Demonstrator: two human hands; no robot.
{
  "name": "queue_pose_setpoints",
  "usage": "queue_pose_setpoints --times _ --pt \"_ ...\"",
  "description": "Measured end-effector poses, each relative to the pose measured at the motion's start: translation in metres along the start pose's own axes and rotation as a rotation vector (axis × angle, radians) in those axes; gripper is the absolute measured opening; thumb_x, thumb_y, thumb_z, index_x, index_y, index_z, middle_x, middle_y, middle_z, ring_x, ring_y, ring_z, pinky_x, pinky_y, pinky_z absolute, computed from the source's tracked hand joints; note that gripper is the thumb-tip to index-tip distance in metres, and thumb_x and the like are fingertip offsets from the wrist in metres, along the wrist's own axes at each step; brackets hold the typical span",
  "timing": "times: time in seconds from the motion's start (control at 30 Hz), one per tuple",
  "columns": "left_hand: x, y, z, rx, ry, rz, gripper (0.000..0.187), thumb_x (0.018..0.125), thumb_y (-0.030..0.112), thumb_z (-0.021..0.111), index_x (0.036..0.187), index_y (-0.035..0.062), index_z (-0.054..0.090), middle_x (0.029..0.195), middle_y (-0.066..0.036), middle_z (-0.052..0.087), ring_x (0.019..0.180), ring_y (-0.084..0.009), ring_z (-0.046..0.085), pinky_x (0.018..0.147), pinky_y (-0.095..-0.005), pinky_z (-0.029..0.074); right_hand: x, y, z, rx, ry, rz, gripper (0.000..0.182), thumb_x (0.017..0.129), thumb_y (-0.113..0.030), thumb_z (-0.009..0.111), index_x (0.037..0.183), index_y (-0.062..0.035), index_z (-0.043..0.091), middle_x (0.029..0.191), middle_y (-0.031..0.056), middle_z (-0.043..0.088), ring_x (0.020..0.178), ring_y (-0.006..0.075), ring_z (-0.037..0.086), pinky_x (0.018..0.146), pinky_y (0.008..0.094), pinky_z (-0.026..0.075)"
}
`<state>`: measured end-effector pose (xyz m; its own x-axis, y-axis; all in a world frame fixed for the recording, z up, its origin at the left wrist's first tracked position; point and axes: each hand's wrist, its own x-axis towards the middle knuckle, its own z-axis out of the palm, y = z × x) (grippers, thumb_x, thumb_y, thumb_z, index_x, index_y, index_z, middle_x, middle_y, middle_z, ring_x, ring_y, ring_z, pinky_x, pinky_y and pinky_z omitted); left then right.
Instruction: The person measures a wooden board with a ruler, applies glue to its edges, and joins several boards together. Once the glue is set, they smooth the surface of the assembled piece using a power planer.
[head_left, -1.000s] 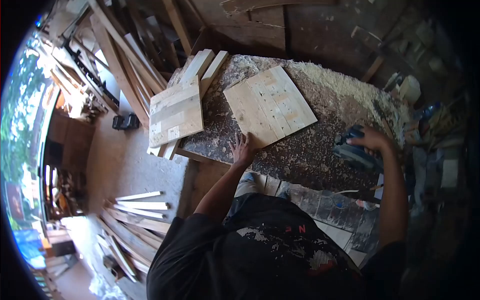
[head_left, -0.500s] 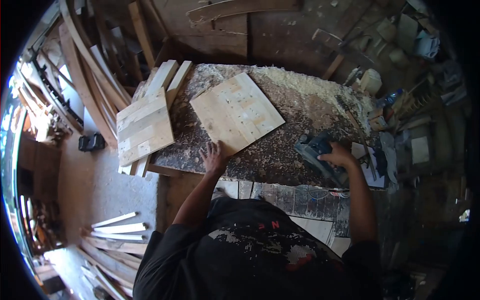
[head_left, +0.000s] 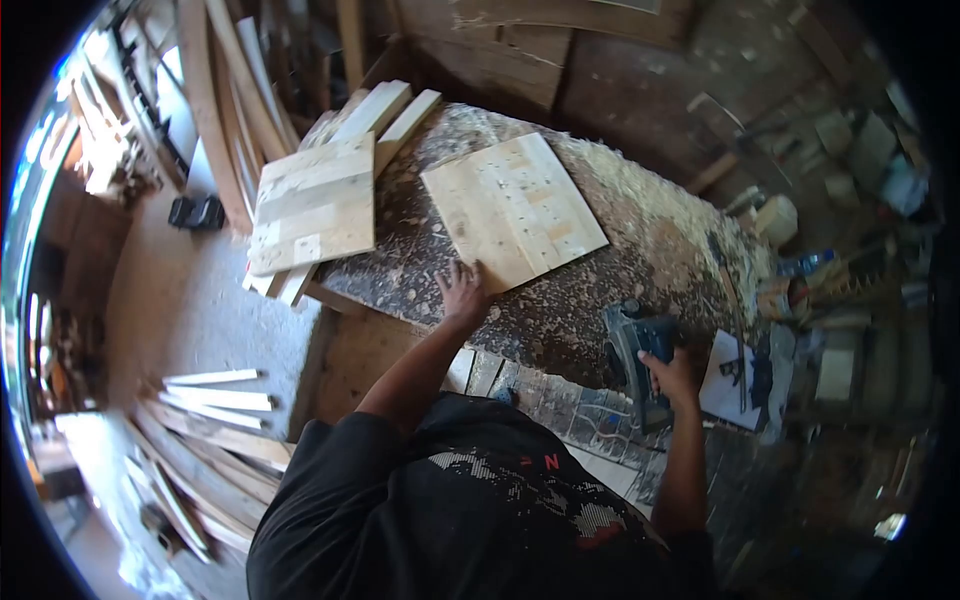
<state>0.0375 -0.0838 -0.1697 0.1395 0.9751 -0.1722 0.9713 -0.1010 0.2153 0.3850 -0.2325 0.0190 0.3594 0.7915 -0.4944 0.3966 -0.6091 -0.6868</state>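
Note:
My left hand (head_left: 463,292) lies with fingers spread at the near corner of a square board (head_left: 515,210) made of joined light wood strips. Its fingertips rest at the board's edge, and it grips nothing. To the right, my right hand (head_left: 677,378) is wrapped round the handle of a dark blue-green electric planer (head_left: 638,345). The planer is at the near edge of the workbench (head_left: 560,320), apart from the board. Whether its base touches the bench top cannot be made out.
A second joined board (head_left: 318,205) lies on wooden battens (head_left: 408,130) at the bench's left end. Wood shavings (head_left: 650,185) cover the far side. Right of the planer lies a white paper sheet (head_left: 722,375). A black case (head_left: 197,212) and white strips (head_left: 215,400) are on the floor.
My right hand has drawn the planer nearer my body and turned it more upright in view. My left hand stays at the board's corner. The head view has shifted and turned.

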Motion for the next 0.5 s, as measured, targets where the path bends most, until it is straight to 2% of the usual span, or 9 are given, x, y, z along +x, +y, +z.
queue_pose_setpoints --times 0.1,0.13,0.17,0.3,0.43,0.5 --pt "-0.001 -0.008 -0.045 -0.091 -0.159 0.038 0.084 0.088 0.06 0.056 0.149 0.0068 0.032 0.154 -0.022 0.032 0.147 -0.0363 0.018 0.112 -0.0699 0.007 -0.021 -0.017 0.03 0.035 0.03 -0.033 0.027 0.083 -0.025 0.077 0.083 -0.0043 0.06 0.054 0.0013 0.052 0.04 0.0109 0.048 0.038 0.028 0.038" --pt "0.003 -0.022 -0.051 -0.081 -0.148 0.076 0.078 0.088 0.06 0.056 0.146 0.0098 0.039 0.152 -0.018 0.037 0.146 -0.0361 0.021 0.113 -0.0692 0.008 -0.025 -0.019 0.04 0.057 0.025 -0.052 0.027 0.083 -0.026 0.077 0.083 -0.0043 0.06 0.054 0.0011 0.052 0.04 0.0106 0.048 0.038 0.0277 0.038" --pt "0.013 -0.045 -0.039 -0.063 -0.109 0.099 0.071 0.09 0.059 0.053 0.143 0.0131 0.043 0.153 -0.014 0.036 0.147 -0.0348 0.021 0.113 -0.0686 0.008 -0.03 -0.021 0.05 0.082 0.024 -0.064 0.028 0.083 -0.026 0.077 0.083 -0.0043 0.06 0.054 0.0009 0.052 0.04 0.0103 0.048 0.038 0.0274 0.038" --pt "0.019 -0.135 -0.075 -0.005 0.149 -0.011 0.065 0.094 0.055 0.048 0.144 0.0142 0.042 0.158 -0.012 0.026 0.149 -0.0331 0.015 0.116 -0.0647 0.007 -0.033 -0.029 0.098 0.134 0.0 -0.132 0.028 0.083 -0.028 0.078 0.082 -0.0056 0.062 0.054 -0.0013 0.053 0.04 0.008 0.048 0.039 0.0256 0.038" --pt "0.017 -0.212 -0.094 0.086 0.313 -0.142 0.069 0.094 0.055 0.049 0.147 0.0107 0.039 0.158 -0.012 0.025 0.149 -0.0334 0.011 0.117 -0.0621 0.005 -0.02 -0.043 0.161 0.228 -0.058 -0.194 0.029 0.083 -0.029 0.079 0.079 -0.0057 0.062 0.054 -0.0016 0.054 0.042 0.0072 0.05 0.04 0.0249 0.038" --pt "0.004 -0.233 -0.097 0.041 0.355 -0.129 0.07 0.094 0.054 0.049 0.146 0.0091 0.039 0.158 -0.013 0.025 0.149 -0.0337 0.011 0.116 -0.0618 0.005 -0.014 -0.047 0.19 0.232 -0.086 -0.209 0.03 0.083 -0.029 0.078 0.077 -0.0052 0.062 0.054 -0.0012 0.054 0.042 0.0076 0.05 0.04 0.0252 0.038"
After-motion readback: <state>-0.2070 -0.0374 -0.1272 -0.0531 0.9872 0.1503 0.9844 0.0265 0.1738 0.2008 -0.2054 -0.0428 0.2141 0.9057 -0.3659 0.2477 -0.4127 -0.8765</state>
